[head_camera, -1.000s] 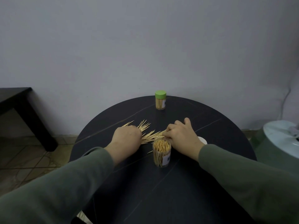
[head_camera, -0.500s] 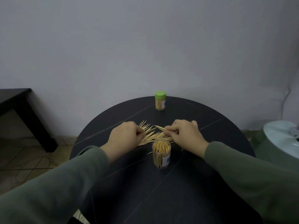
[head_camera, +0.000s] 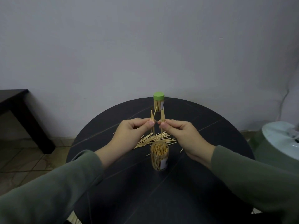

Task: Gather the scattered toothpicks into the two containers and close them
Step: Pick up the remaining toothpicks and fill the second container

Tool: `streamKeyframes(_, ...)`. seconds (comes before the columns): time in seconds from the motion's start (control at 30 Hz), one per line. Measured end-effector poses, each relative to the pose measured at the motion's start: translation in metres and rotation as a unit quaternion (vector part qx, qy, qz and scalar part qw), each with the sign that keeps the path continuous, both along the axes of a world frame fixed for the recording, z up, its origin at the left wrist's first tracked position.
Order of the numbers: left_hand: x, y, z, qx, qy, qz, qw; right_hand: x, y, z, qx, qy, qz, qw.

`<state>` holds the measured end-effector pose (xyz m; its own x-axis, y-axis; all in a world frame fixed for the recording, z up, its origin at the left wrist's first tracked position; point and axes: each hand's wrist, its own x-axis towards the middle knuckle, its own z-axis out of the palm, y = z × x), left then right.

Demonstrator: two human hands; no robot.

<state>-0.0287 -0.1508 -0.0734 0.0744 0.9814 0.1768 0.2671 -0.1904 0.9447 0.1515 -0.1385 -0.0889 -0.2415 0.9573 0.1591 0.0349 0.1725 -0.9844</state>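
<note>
**Toothpick gathering about halfway done**

Above the round counter (head_camera: 210,126), in the head view, the left hand (head_camera: 131,135) is pinching a small upright bundle of toothpicks (head_camera: 152,118), and the right hand (head_camera: 179,135) is pinching another bundle (head_camera: 162,118). A loose pile (head_camera: 155,139) is lying beneath them, not yet gathered. The far container (head_camera: 158,102) is standing filled under its green lid (head_camera: 158,95). The near container (head_camera: 159,156) is standing open, nearly full; its lid is not visible.

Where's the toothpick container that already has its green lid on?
In the head view, the lidded container stands upright at the far edge of the round table, near the wall, beyond both hands and the open container.
</note>
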Motion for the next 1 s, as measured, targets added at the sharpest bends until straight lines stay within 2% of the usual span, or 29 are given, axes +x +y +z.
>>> streamKeyframes(0.07,0.004,-0.005,0.000,-0.018,-0.040,-0.014,0.999,-0.001,-0.003,-0.001,-0.011,0.019,0.007,1.000)
streamKeyframes(0.43,0.000,-0.007,-0.010,-0.078,-0.110,-0.026,0.991,-0.003,-0.013,-0.017,-0.066,0.040,0.014,0.997)
streamKeyframes(0.63,0.006,-0.013,-0.021,-0.080,-0.108,-0.040,0.990,-0.001,-0.017,-0.021,-0.064,0.034,0.023,0.997)
streamKeyframes(1.0,-0.010,-0.008,-0.030,-0.066,-0.039,-0.100,0.992,0.003,-0.018,-0.020,-0.043,0.014,0.031,0.999)
